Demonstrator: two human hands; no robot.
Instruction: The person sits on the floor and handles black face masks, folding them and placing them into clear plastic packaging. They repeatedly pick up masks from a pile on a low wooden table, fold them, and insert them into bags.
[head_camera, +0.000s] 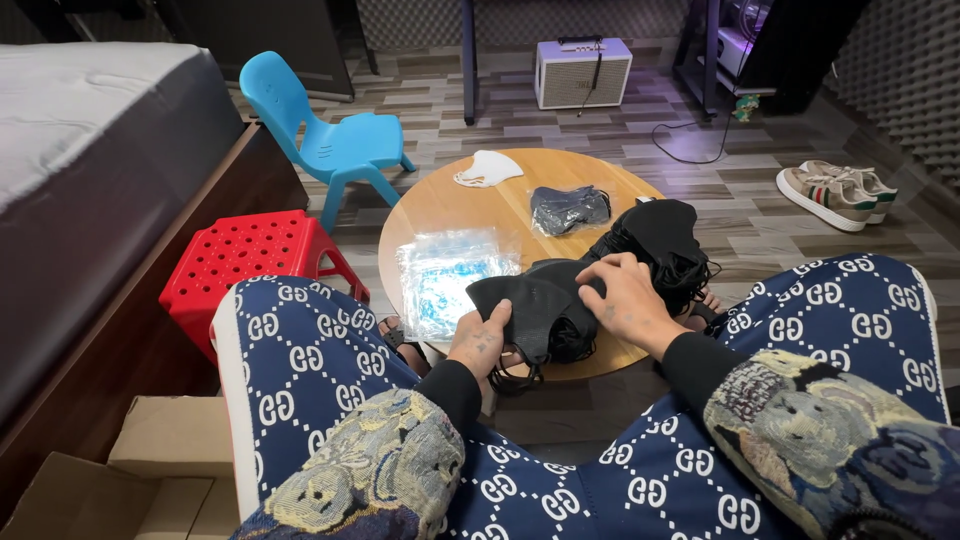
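I sit at a low round wooden table (470, 205). My left hand (482, 340) pinches the near edge of a black face mask (522, 305) at the table's front. My right hand (625, 295) rests on top of the same mask, fingers curled over its upper edge. Behind it lies a heap of black masks (660, 245) with loose ear loops. A clear plastic bag of blue masks (445, 275) lies to the left of my left hand.
A clear bag of dark masks (568, 208) and a white mask (487, 168) lie farther back on the table. A red plastic stool (245, 260) and blue child's chair (330, 135) stand left, a bed (90, 140) beyond. Cardboard box (130, 470) at lower left; sneakers (835, 192) right.
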